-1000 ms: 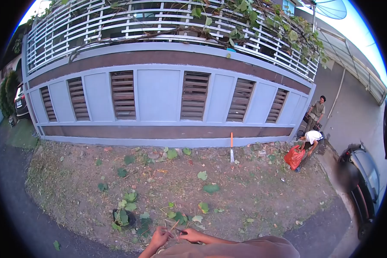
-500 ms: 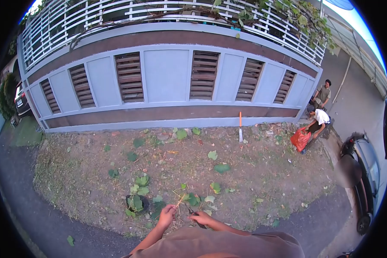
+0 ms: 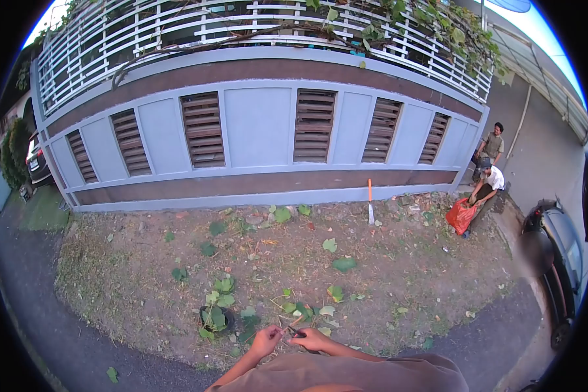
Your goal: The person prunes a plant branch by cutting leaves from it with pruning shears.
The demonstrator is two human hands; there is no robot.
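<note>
My left hand (image 3: pixel 266 341) is closed in a pinch around a thin, pale plant stem (image 3: pixel 296 321), low in front of my body. My right hand (image 3: pixel 312 342) grips dark pruning shears (image 3: pixel 297 332), their tip close to the stem and to my left fingers. Whether the blades touch the stem is too small to make out. Beyond my hands, green leaves (image 3: pixel 300 310) lie on the soil. A leafy plant in a dark pot (image 3: pixel 227 319) stands to the left of my left hand.
A machete-like tool with an orange handle (image 3: pixel 370 191) leans at the blue-grey wall (image 3: pixel 258 127). At right, a crouching person (image 3: pixel 492 179) handles a red sack (image 3: pixel 461 215), with another person (image 3: pixel 492 144) behind. A parked car (image 3: pixel 562 242) stands far right.
My hands have come closer together, and the shears have moved in beside my left fingers. The scene sits slightly lower in view. The crouching person has raised their upper body over the red sack.
</note>
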